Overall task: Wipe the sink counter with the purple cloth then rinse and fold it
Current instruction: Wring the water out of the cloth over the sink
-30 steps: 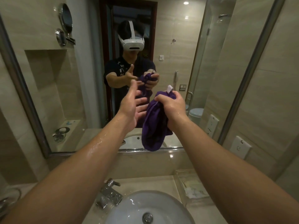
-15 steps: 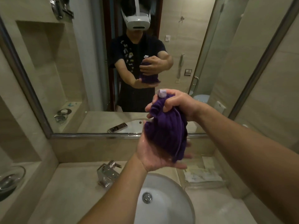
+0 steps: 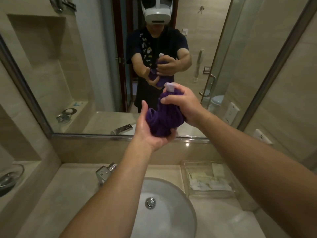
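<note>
The purple cloth [image 3: 162, 118] is bunched up in the air above the sink, in front of the mirror. A white tag sticks out of its top. My right hand [image 3: 184, 105] grips the cloth's upper part from the right. My left hand [image 3: 151, 133] cups the cloth's lower end from below, fingers curled round it. The white round sink [image 3: 173, 203] with its metal drain lies below my forearms. Beige sink counter [image 3: 68, 194] surrounds the basin.
A chrome faucet [image 3: 104, 171] stands behind the sink at left. A clear tray [image 3: 207, 179] with paper packets sits on the counter at right. A glass dish [image 3: 8, 177] rests on the left ledge. The mirror [image 3: 85, 66] covers the wall ahead.
Both hands lowered with the cloth as the view tilted down. My left hand came under the cloth and closed round its lower end; the cloth is more tightly bunched.
</note>
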`<state>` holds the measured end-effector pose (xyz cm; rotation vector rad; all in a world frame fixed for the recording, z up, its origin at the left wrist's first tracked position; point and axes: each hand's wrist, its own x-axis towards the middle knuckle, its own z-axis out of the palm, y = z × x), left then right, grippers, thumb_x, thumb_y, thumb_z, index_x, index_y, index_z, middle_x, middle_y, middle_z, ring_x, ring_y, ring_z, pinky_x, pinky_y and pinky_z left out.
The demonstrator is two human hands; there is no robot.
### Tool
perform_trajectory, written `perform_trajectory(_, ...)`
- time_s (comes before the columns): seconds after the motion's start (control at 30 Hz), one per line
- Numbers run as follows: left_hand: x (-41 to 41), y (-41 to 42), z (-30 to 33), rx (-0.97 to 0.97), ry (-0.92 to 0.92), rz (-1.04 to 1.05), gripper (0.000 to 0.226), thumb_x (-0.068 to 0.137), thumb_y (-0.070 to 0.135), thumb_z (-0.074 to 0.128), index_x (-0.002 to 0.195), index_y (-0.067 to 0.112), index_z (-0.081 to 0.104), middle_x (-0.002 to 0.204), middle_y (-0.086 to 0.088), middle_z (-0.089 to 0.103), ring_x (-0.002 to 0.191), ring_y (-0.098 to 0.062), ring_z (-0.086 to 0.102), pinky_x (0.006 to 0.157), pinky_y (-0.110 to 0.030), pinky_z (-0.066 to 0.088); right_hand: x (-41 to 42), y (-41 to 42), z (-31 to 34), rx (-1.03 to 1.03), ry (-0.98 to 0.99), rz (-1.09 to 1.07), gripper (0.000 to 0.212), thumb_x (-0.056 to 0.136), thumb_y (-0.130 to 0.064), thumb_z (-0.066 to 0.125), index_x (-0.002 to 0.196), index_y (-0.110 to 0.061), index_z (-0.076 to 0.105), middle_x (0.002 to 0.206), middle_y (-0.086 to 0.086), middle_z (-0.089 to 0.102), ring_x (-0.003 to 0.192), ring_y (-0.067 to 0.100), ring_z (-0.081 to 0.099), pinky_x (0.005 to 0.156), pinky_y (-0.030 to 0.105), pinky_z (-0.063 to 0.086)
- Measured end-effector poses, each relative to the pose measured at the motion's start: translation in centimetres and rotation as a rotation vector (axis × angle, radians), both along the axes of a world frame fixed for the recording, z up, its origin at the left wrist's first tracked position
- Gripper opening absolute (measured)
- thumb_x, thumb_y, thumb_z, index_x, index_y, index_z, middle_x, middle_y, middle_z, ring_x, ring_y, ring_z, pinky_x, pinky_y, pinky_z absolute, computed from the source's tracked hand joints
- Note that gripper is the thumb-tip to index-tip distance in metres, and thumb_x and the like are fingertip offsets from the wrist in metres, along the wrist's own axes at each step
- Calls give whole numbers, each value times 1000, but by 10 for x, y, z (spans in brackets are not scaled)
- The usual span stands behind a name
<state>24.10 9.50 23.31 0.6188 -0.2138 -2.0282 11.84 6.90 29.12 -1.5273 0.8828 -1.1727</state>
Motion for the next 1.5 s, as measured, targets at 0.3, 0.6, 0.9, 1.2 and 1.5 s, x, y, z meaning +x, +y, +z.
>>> perform_trajectory(0.3, -31, -4, 1, -525, -1129, 657, 16, 75, 18, 72, 66, 25, 61, 64, 6, 60, 65, -15, 60, 54, -28, 45, 6, 18, -54, 683, -811, -404, 23, 91, -24, 71, 108, -10, 64, 114, 22, 70, 96, 40, 73, 79, 55, 61)
perform_trajectory(0.6, -10, 16, 0, -1777, -1850, 425, 17, 74, 32, 69, 66, 17, 66, 71, 10, 43, 57, -7, 39, 54, -12, 20, -2, 41, -74, 992, -686, -140, 19, 85, -13, 59, 72, -2, 65, 67, 14, 69, 71, 26, 68, 90, 32, 54)
perform_trajectory(0.9, -5, 19, -14, -2102, -1938, -21, 15, 69, 35, 63, 59, 24, 59, 60, 8, 46, 50, -6, 31, 50, -13, 6, 3, 41, -117, 1097, -258, -80, 29, 100, -25, 39, 74, -18, 51, 53, -1, 52, 38, 12, 55, 40, 16, 43)
perform_trajectory(1.2, 23, 9, -37, -1255, -1965, 38, 35, 83, 40, 67, 117, 31, 61, 94, 16, 55, 83, -5, 50, 72, -24, 46, 9, 44, -113, 1038, -407, -146, 17, 95, -24, 59, 93, -8, 66, 88, 15, 69, 86, 29, 65, 93, 45, 53)
perform_trajectory(1.5, 16, 41, -62, -665, -1294, 270, 46, 79, 65, 63, 101, 26, 71, 101, -3, 71, 94, -17, 67, 78, -28, 52, 21, 35, -122, 892, -514, -455, 44, 76, -10, 77, 116, -13, 59, 100, 17, 72, 87, 33, 72, 74, 55, 61)
